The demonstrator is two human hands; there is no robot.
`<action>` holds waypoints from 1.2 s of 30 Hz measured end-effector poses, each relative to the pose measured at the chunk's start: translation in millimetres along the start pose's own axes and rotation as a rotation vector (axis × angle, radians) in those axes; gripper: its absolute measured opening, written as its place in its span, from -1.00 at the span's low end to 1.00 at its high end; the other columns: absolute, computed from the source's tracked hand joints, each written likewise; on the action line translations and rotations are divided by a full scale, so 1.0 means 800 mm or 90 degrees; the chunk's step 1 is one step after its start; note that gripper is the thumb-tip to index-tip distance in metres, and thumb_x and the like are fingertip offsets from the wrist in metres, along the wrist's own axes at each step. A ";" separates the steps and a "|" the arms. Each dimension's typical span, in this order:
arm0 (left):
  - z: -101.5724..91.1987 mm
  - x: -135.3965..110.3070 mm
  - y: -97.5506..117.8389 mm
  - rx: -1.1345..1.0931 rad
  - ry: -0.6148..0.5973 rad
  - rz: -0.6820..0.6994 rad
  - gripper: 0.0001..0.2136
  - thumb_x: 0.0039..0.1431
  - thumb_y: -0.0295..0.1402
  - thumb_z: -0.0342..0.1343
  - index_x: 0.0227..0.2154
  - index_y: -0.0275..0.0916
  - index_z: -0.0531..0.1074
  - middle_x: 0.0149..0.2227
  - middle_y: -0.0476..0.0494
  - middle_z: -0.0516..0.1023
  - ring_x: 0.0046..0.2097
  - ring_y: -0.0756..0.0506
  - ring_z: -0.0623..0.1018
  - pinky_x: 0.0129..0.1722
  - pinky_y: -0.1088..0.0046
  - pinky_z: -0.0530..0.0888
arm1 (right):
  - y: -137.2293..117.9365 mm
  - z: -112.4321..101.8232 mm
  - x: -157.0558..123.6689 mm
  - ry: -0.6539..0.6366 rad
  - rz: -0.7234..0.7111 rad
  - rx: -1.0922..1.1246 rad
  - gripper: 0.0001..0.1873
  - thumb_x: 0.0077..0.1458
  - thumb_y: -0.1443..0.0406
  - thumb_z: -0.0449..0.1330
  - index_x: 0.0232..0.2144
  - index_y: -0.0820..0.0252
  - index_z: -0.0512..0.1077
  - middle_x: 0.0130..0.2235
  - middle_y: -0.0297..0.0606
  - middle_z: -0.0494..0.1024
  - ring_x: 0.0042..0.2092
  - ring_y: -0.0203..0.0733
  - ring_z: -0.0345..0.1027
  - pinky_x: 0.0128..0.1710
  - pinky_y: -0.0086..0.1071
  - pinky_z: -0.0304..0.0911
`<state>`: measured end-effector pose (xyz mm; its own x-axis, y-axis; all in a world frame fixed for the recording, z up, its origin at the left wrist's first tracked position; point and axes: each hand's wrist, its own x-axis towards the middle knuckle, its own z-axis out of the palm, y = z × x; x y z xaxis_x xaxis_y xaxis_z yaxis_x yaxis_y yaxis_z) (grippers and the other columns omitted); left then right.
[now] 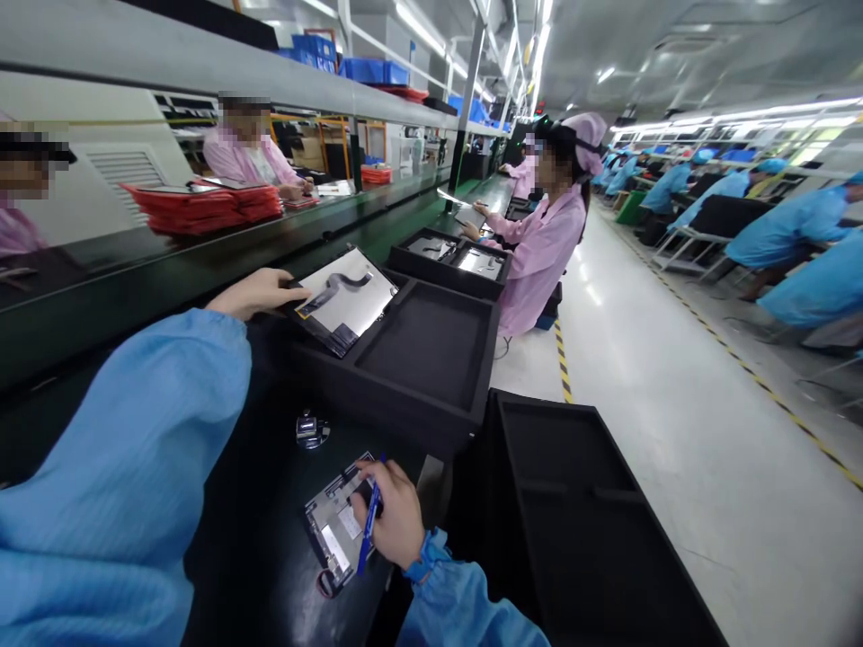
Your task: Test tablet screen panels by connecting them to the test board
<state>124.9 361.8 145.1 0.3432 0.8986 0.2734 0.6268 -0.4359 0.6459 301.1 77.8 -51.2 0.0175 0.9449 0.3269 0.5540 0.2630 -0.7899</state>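
Note:
My left hand point(260, 292) grips the left edge of a display panel point(368, 270), which has a silvery back and a dark curved flex cable. The panel is tilted over the left compartment of a black foam tray point(423, 346). My right hand point(397, 517) is closed around a slim blue pen-shaped tool point(369, 530); its exact kind is unclear. Beneath that hand, a flat device assembly point(330, 517) with silver and white parts lies on the dark bench, partly hidden by my fingers. A small shiny metal object point(310, 429) rests between the tray and my left sleeve.
A second black tray point(580, 485) stands at the lower right. Farther up the line is another foam tray point(449, 256) holding panels, beside a co-worker in pink point(546, 234). Red stacked trays point(202, 208) lie across the line. An aisle runs along the right.

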 end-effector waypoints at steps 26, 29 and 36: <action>0.039 -0.504 -0.023 -0.416 0.145 -0.643 -0.53 -0.06 -0.35 0.26 -0.04 0.05 0.34 -0.08 0.05 0.60 -0.02 -0.23 0.58 -0.10 0.30 0.57 | -0.008 -0.007 0.016 -0.014 -0.079 0.024 -0.89 0.21 0.25 0.17 -0.21 0.10 0.43 -0.01 -0.16 0.60 0.00 -0.04 0.47 0.03 -0.16 0.35; 0.021 -0.515 -0.027 -0.131 0.008 -0.583 -0.55 0.10 -0.18 0.18 0.08 -0.03 0.32 -0.25 -0.03 0.63 -0.16 -0.29 0.62 -0.18 0.21 0.54 | -0.036 -0.010 0.013 -0.025 -0.033 0.095 -0.80 0.32 0.20 0.05 -0.21 0.08 0.45 -0.22 -0.26 0.64 -0.22 -0.15 0.52 -0.18 -0.28 0.38; 0.029 -0.501 -0.058 0.259 0.144 -0.253 -0.65 0.30 -0.26 -0.02 0.02 -0.31 0.48 -0.01 -0.30 0.58 0.01 -0.28 0.55 0.01 0.18 0.46 | -0.107 0.042 -0.006 -0.374 0.028 0.246 -0.84 0.30 0.17 0.09 -0.22 0.12 0.38 -0.38 -0.37 0.49 -0.39 -0.31 0.39 -0.36 -0.42 0.29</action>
<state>-26.0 20.5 -10.9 -0.1006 0.9655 0.2400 0.9083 -0.0093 0.4182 225.8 57.3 -2.6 -0.4798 0.8763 0.0428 0.2257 0.1704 -0.9592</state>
